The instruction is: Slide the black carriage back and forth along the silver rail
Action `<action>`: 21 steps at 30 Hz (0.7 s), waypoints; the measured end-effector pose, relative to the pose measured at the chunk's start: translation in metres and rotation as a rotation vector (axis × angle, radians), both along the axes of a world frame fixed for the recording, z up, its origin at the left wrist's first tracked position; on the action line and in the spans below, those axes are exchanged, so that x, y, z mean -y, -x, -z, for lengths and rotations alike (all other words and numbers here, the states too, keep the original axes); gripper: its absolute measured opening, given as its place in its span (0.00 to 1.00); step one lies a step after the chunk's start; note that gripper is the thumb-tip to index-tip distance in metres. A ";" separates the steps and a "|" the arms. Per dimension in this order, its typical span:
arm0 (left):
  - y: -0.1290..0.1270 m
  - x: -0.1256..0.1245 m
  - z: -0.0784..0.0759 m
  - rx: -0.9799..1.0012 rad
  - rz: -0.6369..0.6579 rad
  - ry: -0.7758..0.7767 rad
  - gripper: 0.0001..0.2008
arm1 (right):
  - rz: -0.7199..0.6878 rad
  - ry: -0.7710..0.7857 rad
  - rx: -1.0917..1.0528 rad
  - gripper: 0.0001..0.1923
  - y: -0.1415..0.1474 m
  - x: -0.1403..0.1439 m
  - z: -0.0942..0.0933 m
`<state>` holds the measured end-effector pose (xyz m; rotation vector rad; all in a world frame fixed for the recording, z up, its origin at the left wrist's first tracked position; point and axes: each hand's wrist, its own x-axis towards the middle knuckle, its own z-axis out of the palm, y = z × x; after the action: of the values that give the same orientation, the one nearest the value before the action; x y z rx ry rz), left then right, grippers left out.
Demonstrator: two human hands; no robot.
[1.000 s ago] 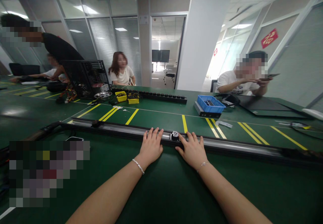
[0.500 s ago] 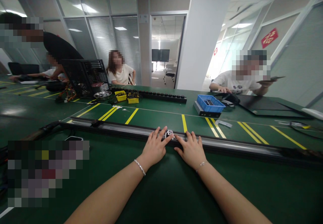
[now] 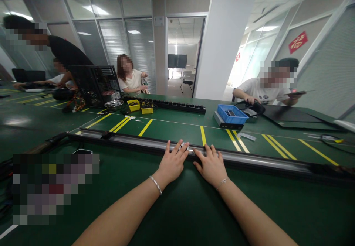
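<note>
On the green table's near side, our left hand [image 3: 172,161] and right hand [image 3: 211,165] lie flat, fingers spread, on a long black-and-silver metal rail [image 3: 133,143], flanking its small silver fitting [image 3: 185,147].

Both bare forearms reach forward and converge. The left hand [image 3: 172,163] lies palm down with fingers spread, a thin silver bracelet [image 3: 155,185] on its wrist. The right hand [image 3: 212,166] lies flat just beside it, fingers extended, wearing a fine chain bracelet [image 3: 222,181].
</note>
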<state>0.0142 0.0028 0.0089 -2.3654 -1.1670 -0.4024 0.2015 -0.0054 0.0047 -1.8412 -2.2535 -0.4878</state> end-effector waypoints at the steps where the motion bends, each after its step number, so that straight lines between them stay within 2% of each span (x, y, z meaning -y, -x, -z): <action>1: 0.000 0.000 0.000 0.004 -0.004 0.002 0.21 | 0.001 0.000 -0.001 0.25 0.000 0.000 0.000; 12: 0.002 0.002 -0.003 0.054 -0.102 0.026 0.19 | 0.004 0.020 0.006 0.24 -0.001 0.000 0.000; 21: 0.005 0.000 0.002 0.018 -0.026 0.048 0.24 | -0.005 -0.009 0.008 0.24 -0.001 0.001 0.000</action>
<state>0.0097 0.0028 0.0069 -2.3901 -1.2271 -0.3919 0.2023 -0.0068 0.0051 -1.8327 -2.2563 -0.5044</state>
